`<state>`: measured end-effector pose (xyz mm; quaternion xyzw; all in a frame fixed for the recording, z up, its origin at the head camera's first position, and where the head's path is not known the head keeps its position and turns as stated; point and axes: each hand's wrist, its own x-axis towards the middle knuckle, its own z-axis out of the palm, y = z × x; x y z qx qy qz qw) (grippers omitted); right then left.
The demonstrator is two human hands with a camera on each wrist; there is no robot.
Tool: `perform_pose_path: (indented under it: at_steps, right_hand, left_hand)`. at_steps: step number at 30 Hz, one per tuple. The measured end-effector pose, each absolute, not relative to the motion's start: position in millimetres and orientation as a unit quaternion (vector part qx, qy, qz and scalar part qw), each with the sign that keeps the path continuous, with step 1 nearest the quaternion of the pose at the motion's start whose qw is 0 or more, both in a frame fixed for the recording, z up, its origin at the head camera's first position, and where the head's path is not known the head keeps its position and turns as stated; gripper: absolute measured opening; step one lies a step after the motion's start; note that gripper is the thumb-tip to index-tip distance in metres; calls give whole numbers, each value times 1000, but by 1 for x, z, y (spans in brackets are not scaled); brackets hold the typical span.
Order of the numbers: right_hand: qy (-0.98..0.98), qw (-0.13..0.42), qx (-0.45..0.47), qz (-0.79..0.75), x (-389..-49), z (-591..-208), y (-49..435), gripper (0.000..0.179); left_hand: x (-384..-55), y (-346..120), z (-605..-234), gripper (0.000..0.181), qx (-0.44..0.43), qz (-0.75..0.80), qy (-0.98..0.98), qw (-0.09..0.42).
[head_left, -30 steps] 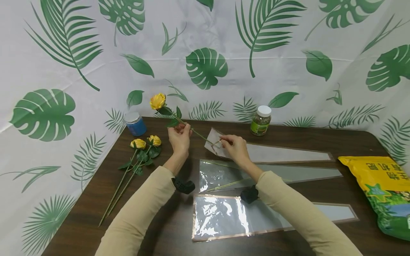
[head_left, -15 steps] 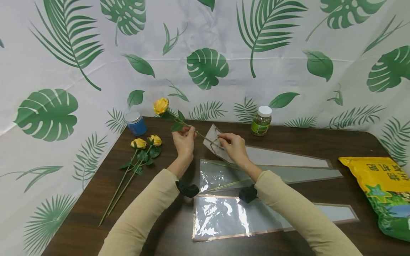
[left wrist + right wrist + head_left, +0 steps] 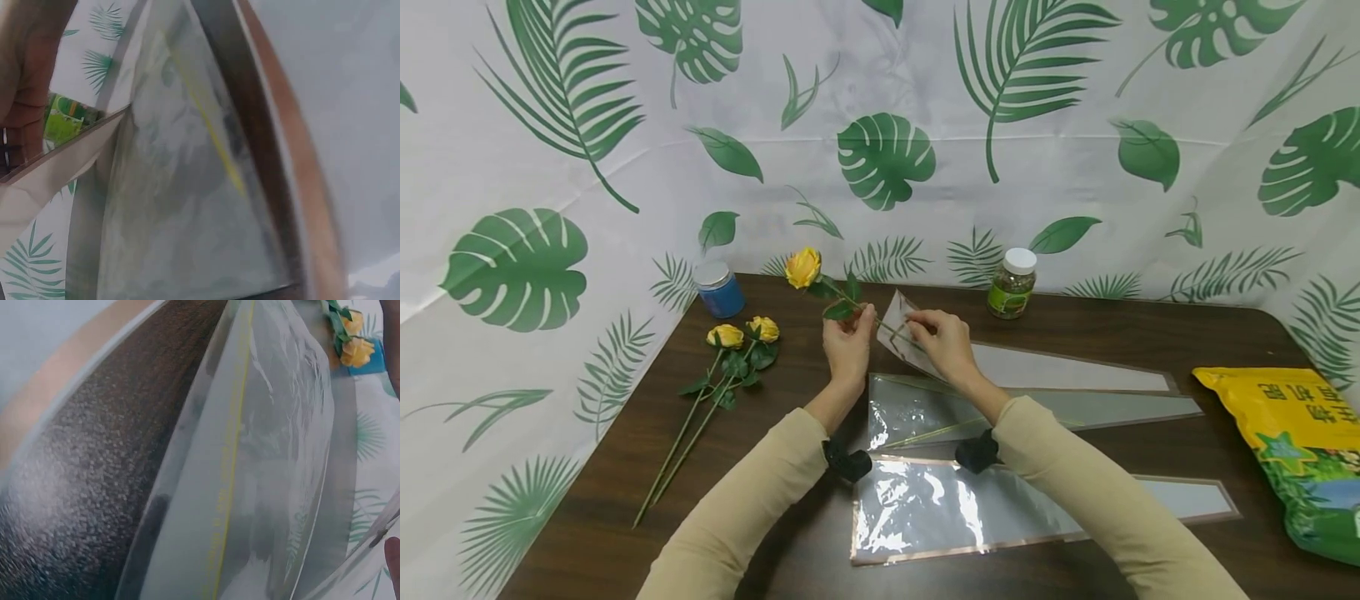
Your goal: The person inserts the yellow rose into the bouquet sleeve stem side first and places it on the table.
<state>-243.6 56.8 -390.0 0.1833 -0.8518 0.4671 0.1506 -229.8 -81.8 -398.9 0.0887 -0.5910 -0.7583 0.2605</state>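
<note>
My left hand (image 3: 847,348) pinches the stem of a yellow rose (image 3: 803,267) just below its leaves. The bloom points up and to the left. The lower stem runs inside the raised mouth of a tapered flower sleeve (image 3: 897,319). My right hand (image 3: 951,346) pinches that sleeve near its mouth. In the head view, the stem's lower end is hidden behind the right hand. The left wrist view catches part of a hand beside the sleeve's edge; the rose is out of sight there.
Two yellow roses (image 3: 726,337) lie at left by a blue jar (image 3: 721,293). Two more sleeves, one clear with yellow lines (image 3: 910,417) and one copper-edged (image 3: 917,508), lie in front. A white-lidded jar (image 3: 1011,287) stands behind; a yellow bag (image 3: 1292,433) lies right.
My left hand has moved right and slightly down with the rose, and its stem has slid further into the sleeve. The right hand has stayed nearly in place, holding the sleeve.
</note>
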Motion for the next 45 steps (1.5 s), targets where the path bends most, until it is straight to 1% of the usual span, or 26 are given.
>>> perform_pose_path:
  at_steps: [5,9,14,19,22,29,38,43,45]
  right_hand:
    - [-849,154,185,471,-243,-391,56,14]
    - [-848,155,188,472,-245,-391,56,14]
    - [-848,152,188,472,-245,-391,56,14]
    - [-848,152,192,469,-244,-391,55,13]
    - [-849,154,191,469,-244,-391,55,13]
    - [-848,158,191,468,-243,-390,55,14]
    - [-843,169,196,472,-241,-385,52,14]
    - [-842,173,199,471,-240,-383,51,14]
    - [-842,173,199,471,-240,-382,50,14]
  left_hand:
    - [-230,-87,-395,27,84,-777,-572,249]
    - [-229,-91,-395,29,77,-767,-583,255]
    - [-228,-94,-393,33,97,-757,-596,250]
    - [-228,-95,-389,28,107,-755,-597,251]
    - [-227,-94,-388,29,102,-757,-594,252]
    - [-225,-91,-391,24,111,-731,-618,268]
    - [-220,-83,-395,21,123,-725,-637,230]
    - [-217,-81,-397,23,122,-715,-656,212]
    - [-216,-82,-397,27,119,-715,-657,208]
